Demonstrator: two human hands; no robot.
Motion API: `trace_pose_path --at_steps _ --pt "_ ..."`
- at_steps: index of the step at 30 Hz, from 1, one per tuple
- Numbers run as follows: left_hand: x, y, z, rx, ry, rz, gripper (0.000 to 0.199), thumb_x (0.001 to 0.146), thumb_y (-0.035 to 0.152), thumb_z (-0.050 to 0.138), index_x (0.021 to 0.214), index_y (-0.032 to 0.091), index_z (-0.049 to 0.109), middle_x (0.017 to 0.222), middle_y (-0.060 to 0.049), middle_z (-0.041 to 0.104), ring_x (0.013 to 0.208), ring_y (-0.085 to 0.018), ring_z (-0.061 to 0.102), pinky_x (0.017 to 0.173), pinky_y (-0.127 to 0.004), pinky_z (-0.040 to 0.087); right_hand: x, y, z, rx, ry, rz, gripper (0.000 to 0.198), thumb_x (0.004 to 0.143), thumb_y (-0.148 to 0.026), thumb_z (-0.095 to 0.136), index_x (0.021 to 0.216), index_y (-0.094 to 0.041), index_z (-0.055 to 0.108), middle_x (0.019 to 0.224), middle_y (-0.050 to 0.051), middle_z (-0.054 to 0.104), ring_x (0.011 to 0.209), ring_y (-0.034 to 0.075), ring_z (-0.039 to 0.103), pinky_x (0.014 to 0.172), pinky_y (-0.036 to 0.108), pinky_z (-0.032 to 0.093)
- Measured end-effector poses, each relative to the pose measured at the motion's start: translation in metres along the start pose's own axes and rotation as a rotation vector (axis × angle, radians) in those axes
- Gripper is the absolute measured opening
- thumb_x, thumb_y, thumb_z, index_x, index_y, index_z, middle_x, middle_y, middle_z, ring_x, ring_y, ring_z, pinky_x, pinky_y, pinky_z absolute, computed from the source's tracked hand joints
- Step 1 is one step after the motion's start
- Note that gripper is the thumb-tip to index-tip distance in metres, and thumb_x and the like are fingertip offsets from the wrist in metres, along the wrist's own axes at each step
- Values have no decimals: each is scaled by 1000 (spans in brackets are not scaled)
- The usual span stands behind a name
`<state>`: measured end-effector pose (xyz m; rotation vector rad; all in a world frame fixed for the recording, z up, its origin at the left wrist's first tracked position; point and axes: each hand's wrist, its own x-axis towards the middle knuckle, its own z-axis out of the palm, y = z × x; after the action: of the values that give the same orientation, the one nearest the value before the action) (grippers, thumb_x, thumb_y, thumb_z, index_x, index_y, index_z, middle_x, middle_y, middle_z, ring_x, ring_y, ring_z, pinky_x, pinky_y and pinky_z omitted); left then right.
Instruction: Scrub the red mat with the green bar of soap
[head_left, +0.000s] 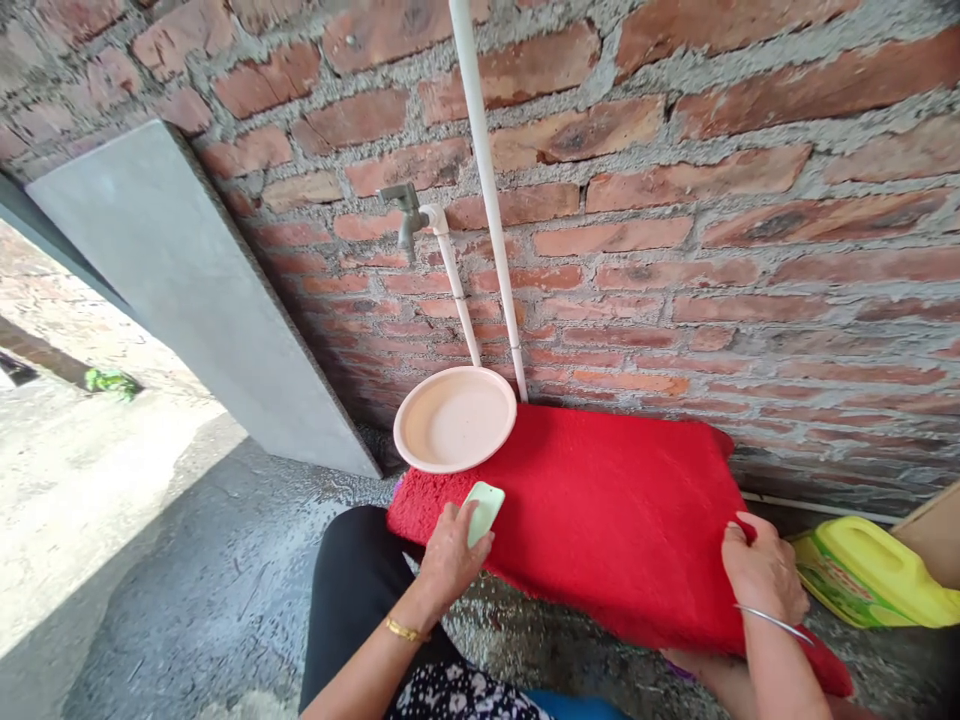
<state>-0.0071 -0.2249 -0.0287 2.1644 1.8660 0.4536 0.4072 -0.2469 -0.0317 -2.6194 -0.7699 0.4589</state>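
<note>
Green object (487, 508) in left hand (452, 548); right hand (766, 570) gripping red cloth (600, 500) edge

1. Legible text: none; no word, brand name or number can be read
2. Marked item: yellow jug (911, 590), located at the right edge of the head view
3. Marking: one printed label (844, 580) on the face of the jug toward the camera, mainly green in colour
4. Lettering: reddish marks with pale edging run at a slant across the label; characters are too small and blurred to identify
5. Product name: cannot be determined
</note>
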Motion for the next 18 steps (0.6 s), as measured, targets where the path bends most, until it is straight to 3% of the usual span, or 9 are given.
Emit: trace_pose_path --at_steps 5,7,14,16,18 --pt "-38 28 14 -124 -258 147 54 77 32 69 129 29 57 111 -6 56 92 -20 61 85 -33 53 1 2 -3 -26 -22 -1 63 92 -56 22 140 -25 49 134 21 54 115 42 60 87 55 50" --pt "-46 30 12 -148 -287 141 58 75 32 70 131 30 56 111 -5 56 93 -20 61 85 -33 53 1 2 -3 -38 -27 -4 66 92 -59 18 140 -25 48 134 22 53 116 41 59 87 54 49" --pt "-32 -42 -18 2 106 -122 44 83 30 59 126 24 56 102 -6 59 94 -23 62 90 -40 52 1 3 1 -50 -10 -7 74 91 -65 9 141 -26 47 132 23 54 115 42 60 85 54 48" --pt "-36 -45 -16 9 122 -153 44 82 29 59 125 23 56 102 -7 59 94 -25 62 89 -42 52 3 4 2 -63 2 -6 73 91 -65 9 140 -27 48 130 22 55 113 41 61 84 54 48" --pt "-47 -28 -11 -42 50 -137 46 81 26 60 127 24 55 107 -8 58 96 -25 61 91 -42 52 5 6 3 -87 12 -36 71 91 -62 10 139 -26 48 126 22 57 109 40 63 80 53 49"
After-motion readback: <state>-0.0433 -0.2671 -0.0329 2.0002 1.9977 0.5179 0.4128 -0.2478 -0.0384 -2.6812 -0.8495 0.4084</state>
